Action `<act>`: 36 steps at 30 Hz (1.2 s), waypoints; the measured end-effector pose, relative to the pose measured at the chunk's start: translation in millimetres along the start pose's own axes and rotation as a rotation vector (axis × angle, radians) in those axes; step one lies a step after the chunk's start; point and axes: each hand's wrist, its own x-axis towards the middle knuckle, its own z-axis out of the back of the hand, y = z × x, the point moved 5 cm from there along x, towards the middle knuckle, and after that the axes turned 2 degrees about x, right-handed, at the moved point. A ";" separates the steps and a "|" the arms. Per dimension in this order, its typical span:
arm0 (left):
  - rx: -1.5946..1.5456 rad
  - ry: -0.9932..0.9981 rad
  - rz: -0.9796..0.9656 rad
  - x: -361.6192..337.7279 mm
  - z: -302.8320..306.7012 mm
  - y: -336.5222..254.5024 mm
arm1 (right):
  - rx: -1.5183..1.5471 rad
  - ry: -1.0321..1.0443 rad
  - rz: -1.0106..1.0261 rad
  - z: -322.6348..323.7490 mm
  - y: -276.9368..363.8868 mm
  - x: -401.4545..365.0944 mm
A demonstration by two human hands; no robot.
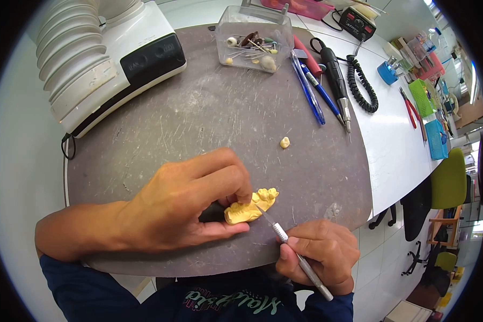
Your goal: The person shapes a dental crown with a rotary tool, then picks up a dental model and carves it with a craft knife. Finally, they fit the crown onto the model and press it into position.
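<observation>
Precision knife (pixel 282 234), tip at yellow dental cast (pixel 264 200).
Left hand (pixel 196 193) pinches the cast; right hand (pixel 327 248) grips the knife's handle; a loose tooth crown (pixel 285 143) lies beyond.

The left hand (pixel 196 196) was held arched, its thumb (pixel 222 229) stretched below bent fingers (pixel 226 177); the right hand (pixel 323 249) was curled, its fingers drawn together.

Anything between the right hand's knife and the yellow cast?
Nothing visible: the knife in the right hand has its tip at the yellow cast. The left hand holds the cast, fingers not crossing the blade.
</observation>
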 end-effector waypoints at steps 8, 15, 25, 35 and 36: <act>-0.004 -0.006 0.012 -0.8 -1.0 0.5 | -0.008 0.003 0.008 -3.6 0.1 1.1; 0.009 -0.001 0.025 -1.0 -0.7 0.5 | -0.029 -0.012 0.048 -5.8 0.8 1.3; 0.028 -0.003 0.011 -1.2 -0.5 -1.1 | -0.076 0.011 0.061 -7.1 2.8 2.0; 0.034 -0.001 0.007 -1.3 -1.4 -0.5 | 0.020 -0.019 -0.004 -2.7 0.7 -2.0; 0.028 -0.002 0.010 -1.2 -1.3 -0.4 | 0.018 -0.020 0.006 -3.5 0.6 -1.8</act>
